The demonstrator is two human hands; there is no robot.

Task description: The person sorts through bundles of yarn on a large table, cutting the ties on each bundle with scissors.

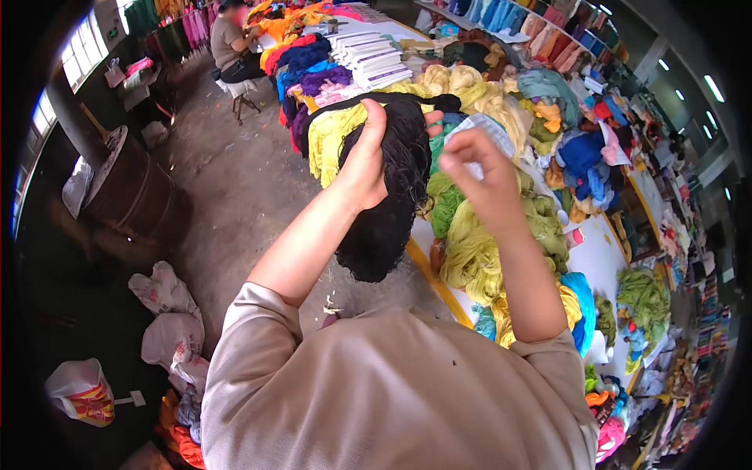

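A thick skein of black yarn [389, 184] hangs over my left hand [366, 168]. The thumb points up on the near side, and fingertips show past the yarn's far edge; the rest of the fingers are behind the strands. To the right of the skein, my right hand [487, 176] is raised with thumb and fingers curled towards each other. Whatever may be pinched there is too small to make out. Yellow yarn [329, 145] lies just behind the black skein. Below my right hand is a heap of olive-green yarn [478, 258] on the table.
A long table [599, 254] carries several yarn heaps and stacks of white paper bundles [372, 59]. Another person [232, 43] sits at its far left. A rusty drum [137, 192] stands on the floor to the left, with white sacks [172, 337] nearer me.
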